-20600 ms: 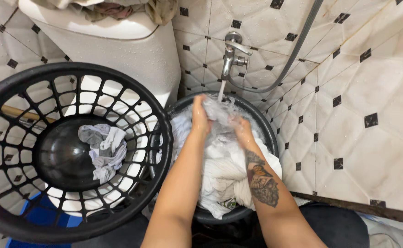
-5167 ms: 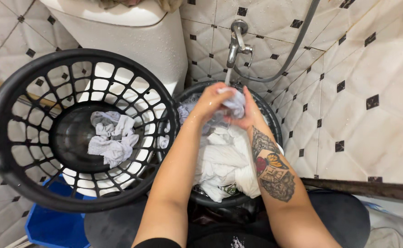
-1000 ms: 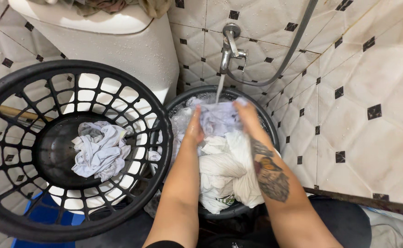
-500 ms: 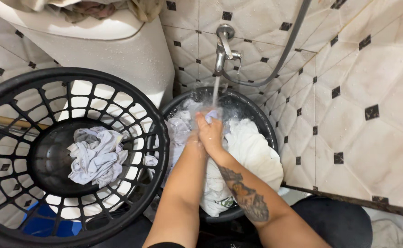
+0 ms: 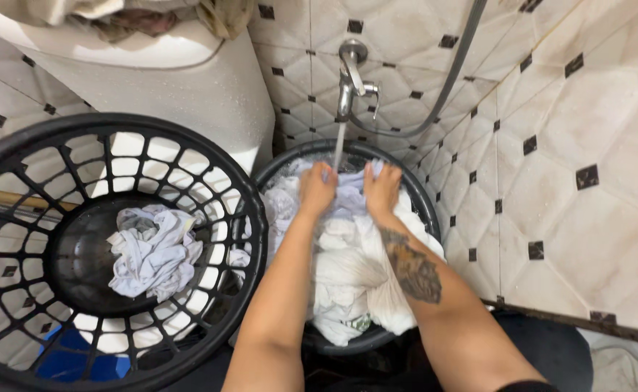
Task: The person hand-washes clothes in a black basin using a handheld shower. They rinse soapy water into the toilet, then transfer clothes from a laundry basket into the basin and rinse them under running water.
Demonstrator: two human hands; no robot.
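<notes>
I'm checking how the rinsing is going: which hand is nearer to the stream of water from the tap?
Left. The left hand sits just beside and below the water stream; the right hand grips the pale cloth further right.

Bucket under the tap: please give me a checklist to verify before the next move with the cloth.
1. Both hands on the cloth: left hand and right hand grip the pale cloth. Ok.
2. Water falls from the tap onto the cloth. Ok.
3. Laundry stays inside the bucket: the white garment hangs over the front rim. Not ok.
4. Basket has room: only one small pile inside. Ok.
5. Cloth rinsed clean: cannot tell.
</notes>
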